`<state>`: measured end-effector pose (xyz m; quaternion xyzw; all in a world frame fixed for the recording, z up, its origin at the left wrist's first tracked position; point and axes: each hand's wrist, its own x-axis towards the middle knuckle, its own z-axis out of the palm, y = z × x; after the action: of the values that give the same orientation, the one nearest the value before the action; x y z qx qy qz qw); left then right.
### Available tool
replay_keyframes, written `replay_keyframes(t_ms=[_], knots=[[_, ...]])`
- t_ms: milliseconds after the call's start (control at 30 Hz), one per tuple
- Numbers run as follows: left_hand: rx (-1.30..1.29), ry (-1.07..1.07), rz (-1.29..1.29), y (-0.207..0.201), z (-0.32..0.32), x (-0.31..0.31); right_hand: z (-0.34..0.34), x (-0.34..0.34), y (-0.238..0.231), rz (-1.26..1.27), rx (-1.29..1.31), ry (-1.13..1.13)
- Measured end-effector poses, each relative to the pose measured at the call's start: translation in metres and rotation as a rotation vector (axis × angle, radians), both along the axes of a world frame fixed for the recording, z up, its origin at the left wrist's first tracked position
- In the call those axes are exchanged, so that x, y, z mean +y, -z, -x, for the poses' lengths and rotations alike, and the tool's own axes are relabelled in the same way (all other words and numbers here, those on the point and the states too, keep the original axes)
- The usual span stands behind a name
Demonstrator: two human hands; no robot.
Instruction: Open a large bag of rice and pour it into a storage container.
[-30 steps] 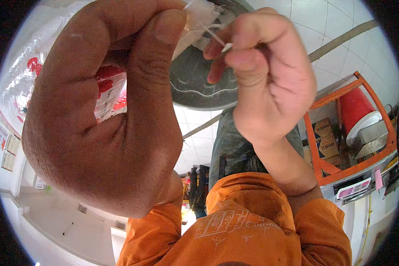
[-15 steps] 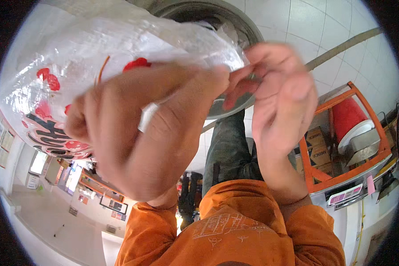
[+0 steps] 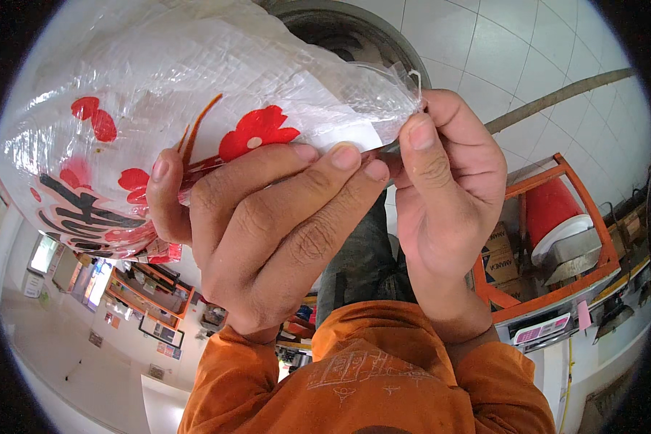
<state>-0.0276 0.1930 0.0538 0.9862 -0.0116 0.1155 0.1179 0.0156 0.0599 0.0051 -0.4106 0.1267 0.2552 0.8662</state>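
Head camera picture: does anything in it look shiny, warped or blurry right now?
Head view: white glints streak the plastic bag; head view: the tiled floor's lines bow toward the dark, round edge; head view: left hand and right hand look fairly sharp.

Pinching the bag (image 3: 173, 87) at its corner with right fingers (image 3: 423, 137); resting left fingers (image 3: 296, 192) along its edge; partly hiding a grey tub (image 3: 385, 32).

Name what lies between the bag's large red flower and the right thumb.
In the head view, a white patch, then gathered clear plastic of the bag, lie between the flower and the right thumb; left fingertips are just below.
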Motion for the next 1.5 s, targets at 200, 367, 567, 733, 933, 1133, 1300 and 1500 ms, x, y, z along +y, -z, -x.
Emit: replay_keyframes(t_ms=[200,367,567,733,933,1133,1300,1500], knots=[[0.0,-0.005,0.003,0.001,0.001,-0.001,0.001,-0.003,0.002,-0.009,-0.017,-0.013],[0.042,0.049,0.008,-0.01,0.001,0.005,0.0,-0.003,0.0,-0.049,0.011,-0.012],[0.024,0.002,-0.04,-0.014,-0.004,0.007,0.001,-0.006,0.0,0.094,-0.09,-0.026],[-0.029,-0.027,-0.093,-0.011,-0.013,0.006,-0.001,0.002,-0.007,0.155,-0.031,0.034],[-0.002,-0.072,-0.05,-0.011,-0.021,-0.002,-0.005,0.005,-0.002,0.141,-0.118,0.042],[0.116,-0.11,-0.157,-0.029,-0.047,-0.028,-0.002,0.005,0.003,0.182,-0.242,0.071],[0.066,0.01,-0.202,-0.029,-0.046,-0.014,-0.006,-0.002,0.007,0.347,-0.464,0.062],[0.086,0.172,-0.303,-0.027,-0.057,-0.007,-0.015,-0.008,0.01,0.436,-0.686,0.038]])
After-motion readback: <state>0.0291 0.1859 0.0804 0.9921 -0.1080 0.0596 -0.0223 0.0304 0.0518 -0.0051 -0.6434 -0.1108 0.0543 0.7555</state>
